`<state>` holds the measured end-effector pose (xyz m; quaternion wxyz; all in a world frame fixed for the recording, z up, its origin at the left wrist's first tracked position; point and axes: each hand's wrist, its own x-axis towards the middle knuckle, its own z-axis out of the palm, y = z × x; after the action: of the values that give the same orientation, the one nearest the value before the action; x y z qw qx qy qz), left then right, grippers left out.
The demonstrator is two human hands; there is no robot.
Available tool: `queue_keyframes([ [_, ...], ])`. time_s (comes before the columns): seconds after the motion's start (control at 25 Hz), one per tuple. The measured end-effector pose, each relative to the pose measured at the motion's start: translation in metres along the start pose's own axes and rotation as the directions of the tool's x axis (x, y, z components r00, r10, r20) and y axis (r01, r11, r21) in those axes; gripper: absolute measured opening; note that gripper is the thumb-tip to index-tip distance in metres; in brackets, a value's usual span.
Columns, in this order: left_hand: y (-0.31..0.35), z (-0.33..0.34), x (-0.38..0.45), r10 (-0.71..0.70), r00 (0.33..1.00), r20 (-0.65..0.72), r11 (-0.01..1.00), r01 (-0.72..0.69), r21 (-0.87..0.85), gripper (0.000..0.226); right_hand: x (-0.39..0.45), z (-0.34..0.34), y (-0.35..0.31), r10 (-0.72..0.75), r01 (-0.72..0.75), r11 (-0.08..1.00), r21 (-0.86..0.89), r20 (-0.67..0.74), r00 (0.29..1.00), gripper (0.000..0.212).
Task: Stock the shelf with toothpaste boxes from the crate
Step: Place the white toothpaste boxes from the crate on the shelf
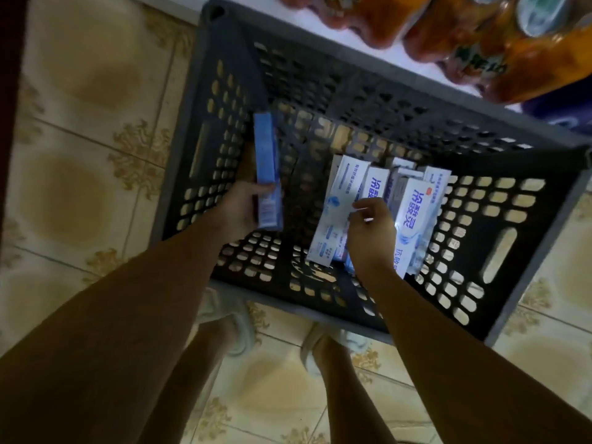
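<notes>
Floor (96, 129) under me is glossy beige tile, each tile with a darker tan blotch in the middle and ornate gold scrollwork at the corners, thin dark grout lines. Light is dim overall, brighter toward the top of view. White ledge (346, 49) runs diagonally across the top right, holding shrink-wrapped packs of orange soda bottles (480, 43), labels blurred. Dark blue item (563, 116) just below the ledge at the right edge, can't tell what it is. Dark vertical strip (9, 91) along the left edge, unidentifiable. My pale slippers (237, 328) on the tile.
</notes>
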<state>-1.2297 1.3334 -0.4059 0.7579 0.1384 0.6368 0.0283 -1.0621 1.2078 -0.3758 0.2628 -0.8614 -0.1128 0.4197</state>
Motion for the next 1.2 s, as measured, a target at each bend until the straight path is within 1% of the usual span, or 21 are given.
queue_keyframes([
  [0.04, 0.006, -0.008, -0.017, -0.089, 0.991, 0.102, 0.991, 0.098, -0.091, 0.026, -0.002, 0.001, -0.011, 0.055, -0.057, 0.996, 0.069, 0.025, 0.998, 0.015],
  [0.08, 0.012, -0.015, -0.031, -0.144, 0.978, 0.149, 0.982, 0.159, -0.098, 0.036, -0.004, 0.004, -0.026, 0.123, -0.137, 0.977, 0.164, 0.088, 0.988, 0.012],
  [0.16, 0.017, -0.020, -0.045, -0.195, 0.962, 0.190, 0.980, 0.197, 0.007, 0.054, -0.008, 0.012, -0.055, 0.228, -0.327, 0.891, 0.316, 0.313, 0.922, 0.008],
  [0.2, 0.018, -0.018, -0.050, -0.206, 0.959, 0.196, 0.978, 0.195, 0.078, 0.058, -0.011, 0.017, -0.066, 0.239, -0.382, 0.861, 0.335, 0.396, 0.887, 0.012],
  [0.24, 0.016, -0.016, -0.052, -0.207, 0.961, 0.185, 0.974, 0.183, 0.137, 0.058, -0.011, 0.023, -0.071, 0.236, -0.388, 0.860, 0.330, 0.417, 0.878, 0.016],
  [0.28, 0.014, -0.014, -0.054, -0.202, 0.963, 0.180, 0.973, 0.175, 0.152, 0.056, -0.009, 0.028, -0.071, 0.226, -0.337, 0.896, 0.289, 0.356, 0.907, 0.019],
  [0.32, 0.011, -0.012, -0.056, -0.183, 0.966, 0.182, 0.978, 0.161, 0.131, 0.053, -0.006, 0.031, -0.067, 0.209, -0.252, 0.951, 0.179, 0.225, 0.952, 0.022],
  [0.36, 0.010, -0.010, -0.057, -0.160, 0.969, 0.189, 0.985, 0.146, 0.090, 0.048, -0.003, 0.031, -0.058, 0.184, -0.187, 0.982, 0.025, 0.081, 0.980, 0.029],
  [0.4, 0.008, -0.009, -0.055, -0.136, 0.973, 0.188, 0.990, 0.128, 0.052, 0.042, 0.000, 0.027, -0.047, 0.171, -0.173, 0.978, -0.114, -0.029, 0.985, 0.040],
  [0.44, 0.007, -0.008, -0.052, -0.112, 0.979, 0.169, 0.994, 0.108, 0.031, 0.037, 0.004, 0.024, -0.037, 0.202, -0.213, 0.957, -0.198, -0.073, 0.977, 0.052],
  [0.52, 0.001, -0.006, -0.043, -0.090, 0.991, 0.098, 0.994, 0.084, 0.064, 0.026, 0.008, 0.023, -0.018, 0.296, -0.295, 0.919, -0.263, -0.035, 0.955, 0.070],
  [0.56, -0.003, -0.006, -0.038, -0.090, 0.993, 0.077, 0.992, 0.084, 0.089, 0.023, 0.007, 0.026, -0.010, 0.298, -0.286, 0.908, -0.307, -0.007, 0.954, 0.074],
  [0.64, -0.008, -0.005, -0.029, -0.100, 0.993, 0.068, 0.987, 0.091, 0.130, 0.020, 0.005, 0.031, -0.003, 0.223, -0.195, 0.887, -0.419, 0.021, 0.975, 0.079],
  [0.72, -0.011, -0.004, -0.022, -0.095, 0.994, 0.048, 0.980, 0.085, 0.178, 0.022, 0.007, 0.036, 0.000, 0.165, -0.119, 0.874, -0.472, 0.058, 0.985, 0.083],
  [0.76, -0.011, -0.004, -0.020, -0.085, 0.996, 0.035, 0.978, 0.077, 0.192, 0.023, 0.010, 0.038, 0.000, 0.168, -0.108, 0.874, -0.473, 0.086, 0.982, 0.081],
  [0.8, -0.011, -0.003, -0.018, -0.072, 0.997, 0.023, 0.978, 0.066, 0.196, 0.025, 0.013, 0.039, -0.001, 0.183, -0.116, 0.887, -0.448, 0.109, 0.977, 0.075],
  [0.88, -0.013, -0.002, -0.015, -0.043, 0.999, -0.009, 0.980, 0.044, 0.196, 0.031, 0.020, 0.039, 0.002, 0.208, -0.146, 0.920, -0.365, 0.137, 0.968, 0.054],
  [0.96, -0.015, -0.001, -0.014, -0.033, 0.999, -0.014, 0.979, 0.035, 0.200, 0.036, 0.023, 0.037, 0.008, 0.173, -0.117, 0.942, -0.314, 0.156, 0.972, 0.037],
  [1.04, -0.017, 0.000, -0.015, -0.041, 0.999, -0.006, 0.979, 0.042, 0.201, 0.039, 0.022, 0.031, 0.013, 0.161, -0.126, 0.967, -0.220, 0.149, 0.976, 0.022],
  [1.12, -0.018, 0.002, -0.015, -0.051, 0.998, -0.028, 0.974, 0.055, 0.218, 0.039, 0.021, 0.025, 0.014, 0.183, -0.163, 0.977, -0.136, 0.146, 0.972, 0.019],
  [1.2, -0.019, 0.010, -0.016, -0.047, 0.995, -0.084, 0.972, 0.065, 0.228, 0.035, 0.019, 0.022, 0.013, 0.162, -0.144, 0.982, -0.120, 0.155, 0.975, 0.012],
])
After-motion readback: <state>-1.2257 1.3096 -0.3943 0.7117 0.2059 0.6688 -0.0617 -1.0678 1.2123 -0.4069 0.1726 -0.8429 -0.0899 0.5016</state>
